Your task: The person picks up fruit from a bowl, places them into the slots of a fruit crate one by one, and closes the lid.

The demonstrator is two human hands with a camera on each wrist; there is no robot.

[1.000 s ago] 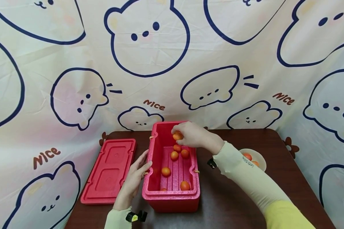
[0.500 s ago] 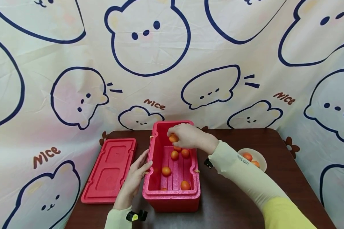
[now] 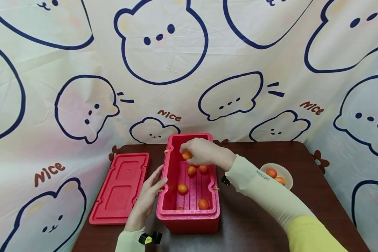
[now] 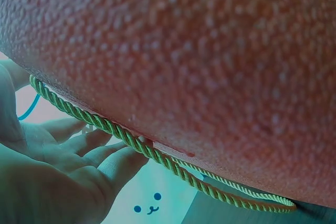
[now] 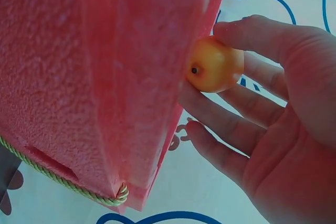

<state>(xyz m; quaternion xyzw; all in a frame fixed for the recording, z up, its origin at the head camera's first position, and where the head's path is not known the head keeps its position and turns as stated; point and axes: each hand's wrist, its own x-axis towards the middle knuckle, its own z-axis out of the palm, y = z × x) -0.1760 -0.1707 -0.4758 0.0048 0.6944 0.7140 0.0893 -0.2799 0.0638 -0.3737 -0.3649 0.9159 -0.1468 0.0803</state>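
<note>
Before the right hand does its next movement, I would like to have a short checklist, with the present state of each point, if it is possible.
1. Held fruit secured: ok, the thumb and fingers of the right hand hold it.
2. Fruit within the outline of the red box: ok in the head view.
3. Box uncovered: ok, the red lid lies on the table, left of it.
4. Landing spot free: cannot tell, the hand hides part of the box floor.
5. Box steadied: cannot tell; the left hand is at its left side, firmness unclear.
6. Bowl emptied: not ok, two fruits show in it.
</note>
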